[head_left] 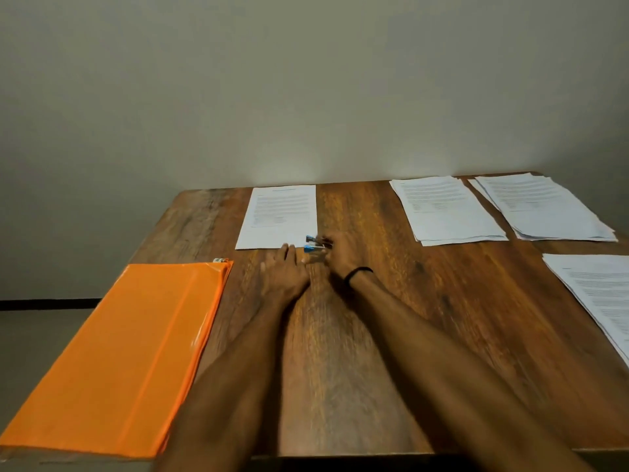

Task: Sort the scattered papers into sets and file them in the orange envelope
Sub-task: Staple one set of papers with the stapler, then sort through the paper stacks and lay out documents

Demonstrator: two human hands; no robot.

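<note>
The orange envelope point(119, 352) lies flat at the table's front left, its zip end pointing away from me. A single set of white papers point(279, 216) lies at the back centre. Two more paper stacks point(446, 209) point(541, 206) lie at the back right, and another stack point(599, 294) sits at the right edge. Small blue and dark binder clips point(311, 243) lie by the centre papers' near right corner. My left hand point(284, 270) rests flat beside them, fingers straight. My right hand point(337, 253), with a black wristband, touches the clips; its fingers are blurred.
The wooden table point(408, 318) ends against a plain wall at the back. Its left edge runs just beyond the envelope, and its front edge is close to me. Bare wood shows between the envelope and the right-hand stacks.
</note>
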